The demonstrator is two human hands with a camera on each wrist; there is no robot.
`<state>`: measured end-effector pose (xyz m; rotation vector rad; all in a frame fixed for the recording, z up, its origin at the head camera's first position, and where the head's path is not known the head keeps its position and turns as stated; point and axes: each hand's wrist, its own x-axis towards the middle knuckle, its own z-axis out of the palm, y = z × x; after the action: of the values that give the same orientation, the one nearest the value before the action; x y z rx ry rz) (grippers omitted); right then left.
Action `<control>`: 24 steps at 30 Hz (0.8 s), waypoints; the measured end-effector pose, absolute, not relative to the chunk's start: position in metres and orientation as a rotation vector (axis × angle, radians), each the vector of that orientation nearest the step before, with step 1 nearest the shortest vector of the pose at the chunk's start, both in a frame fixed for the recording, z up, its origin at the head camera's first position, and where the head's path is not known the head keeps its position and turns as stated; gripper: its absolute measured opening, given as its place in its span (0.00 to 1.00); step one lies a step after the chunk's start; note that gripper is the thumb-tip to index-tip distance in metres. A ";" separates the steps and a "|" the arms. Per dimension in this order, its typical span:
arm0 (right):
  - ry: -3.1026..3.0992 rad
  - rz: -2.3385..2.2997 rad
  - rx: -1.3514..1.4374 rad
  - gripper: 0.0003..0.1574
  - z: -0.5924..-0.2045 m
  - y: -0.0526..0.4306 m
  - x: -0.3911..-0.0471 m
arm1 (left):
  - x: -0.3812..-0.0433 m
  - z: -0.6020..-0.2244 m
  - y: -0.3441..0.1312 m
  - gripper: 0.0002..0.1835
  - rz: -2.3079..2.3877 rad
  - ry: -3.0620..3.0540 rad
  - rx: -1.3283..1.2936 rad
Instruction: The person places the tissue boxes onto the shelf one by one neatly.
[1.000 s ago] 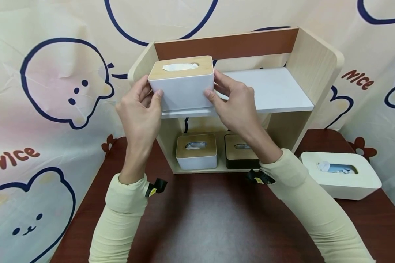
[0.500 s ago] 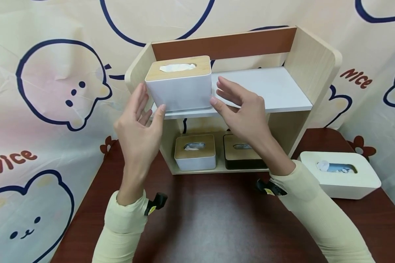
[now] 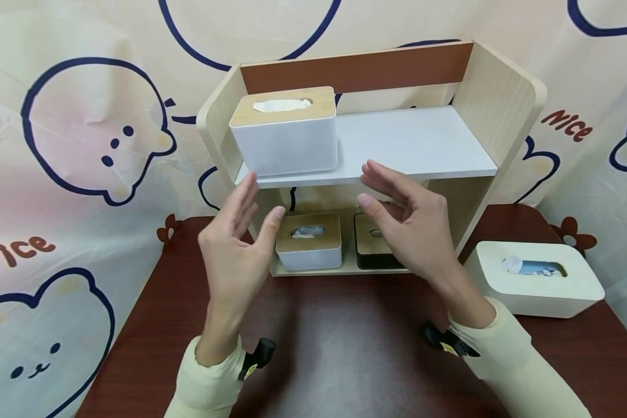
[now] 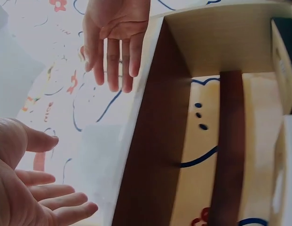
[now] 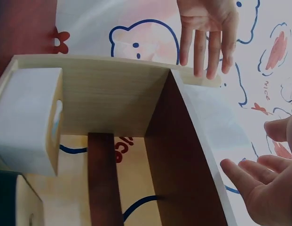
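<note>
On the left of the white upper shelf sits a white tissue box with a wooden lid (image 3: 284, 145), tissue showing in its slot. My left hand (image 3: 235, 241) is just below and in front of it, palm inward, fingers extended and thumb apart. My right hand (image 3: 415, 223) faces it across a gap, fingers relaxed and holding nothing. Both hands appear bare of any object in the left wrist view too. On the lower shelf are a smaller white tissue box with a wooden lid (image 3: 309, 258) and a black one (image 3: 378, 259), partly hidden by my right hand.
The wooden shelf unit (image 3: 501, 98) has tall side panels and a brown back rail. To its right, a larger cream tissue box (image 3: 543, 290) stands on the dark red-brown table (image 3: 334, 348). A printed cloth (image 3: 110, 35) hangs behind.
Both hands have let go of the wooden-lidded white tissue box and drawn back, down and toward me. The box stays on the left of the upper shelf.
</note>
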<state>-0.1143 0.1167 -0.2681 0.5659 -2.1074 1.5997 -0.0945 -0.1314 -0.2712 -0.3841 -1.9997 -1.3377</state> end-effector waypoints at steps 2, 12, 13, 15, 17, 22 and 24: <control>-2.110 1.611 0.561 0.31 -0.274 0.118 -0.111 | -0.095 -0.279 -0.129 0.32 -1.326 -2.027 -0.401; -2.224 1.617 0.448 0.28 -0.320 0.127 -0.105 | -0.100 -0.318 -0.111 0.33 -1.356 -2.157 -0.452; -2.239 1.611 0.432 0.28 -0.324 0.129 -0.105 | -0.100 -0.322 -0.109 0.33 -1.356 -2.176 -0.448; -2.265 1.603 0.404 0.28 -0.332 0.132 -0.104 | -0.102 -0.328 -0.106 0.32 -1.368 -2.214 -0.440; -2.283 1.603 0.387 0.28 -0.340 0.135 -0.103 | -0.104 -0.335 -0.102 0.32 -1.377 -2.255 -0.423; -2.327 1.614 0.346 0.29 -0.358 0.145 -0.101 | -0.111 -0.352 -0.092 0.32 -1.441 -2.345 -0.391; -2.345 1.627 0.316 0.29 -0.365 0.149 -0.101 | -0.112 -0.359 -0.087 0.32 -1.452 -2.376 -0.390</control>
<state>-0.1009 0.1491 -0.3650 0.3164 -2.3449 1.6265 -0.1123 -0.0867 -0.3585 -0.3897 -2.3764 -1.4515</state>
